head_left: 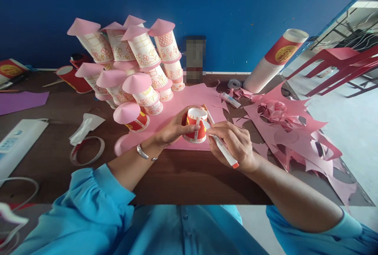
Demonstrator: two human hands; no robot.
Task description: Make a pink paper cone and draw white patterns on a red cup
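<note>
My left hand (178, 127) is closed around a red and white paper cup (195, 131), its thumb across the front. The cup stands upright over the pink paper, and small marks run along its rims. In my right hand (233, 141) is a white marker pen (223, 150) with a red end, its tip against or close to the cup's right side; exact contact cannot be made out. Behind my left hand stand several cup towers (144, 52) with pink paper cone roofs and drawn flowers. A red cup (138, 123) topped by a pink cone (126, 112) sits nearest.
A tall stack of paper cups (271, 60) leans at the back right, beside a glue stick (230, 100) and a tape roll (234, 84). Pink paper scraps (295, 137) cover the right side. Clear tape (87, 150) and a white power strip (20, 145) lie left.
</note>
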